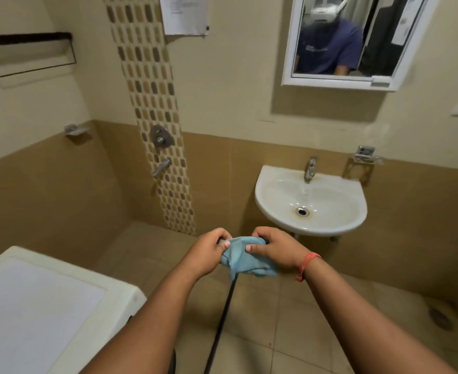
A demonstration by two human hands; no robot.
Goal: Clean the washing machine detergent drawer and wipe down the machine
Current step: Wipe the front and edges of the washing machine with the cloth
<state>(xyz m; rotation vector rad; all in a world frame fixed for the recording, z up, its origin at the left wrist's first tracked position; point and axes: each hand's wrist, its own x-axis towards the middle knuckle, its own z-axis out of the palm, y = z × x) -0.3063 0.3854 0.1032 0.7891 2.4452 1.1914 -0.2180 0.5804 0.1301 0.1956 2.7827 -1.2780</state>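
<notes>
A light blue cloth [245, 259] is bunched between both my hands, in mid-air above the tiled floor. My left hand [210, 251] grips its left end with curled fingers. On the other end my right hand [273, 248] does the same, thumb pressed onto the fabric. The white washing machine [47, 306] shows its top at the lower left, below and left of my hands. No detergent drawer is in view.
A white wash basin [310, 201] with a tap [310, 168] hangs on the wall to the right of my hands. A dark hose or cord [222, 325] runs down from under the cloth. Shower fittings [161, 136] sit on the patterned tile strip. A mirror [352, 39] hangs above.
</notes>
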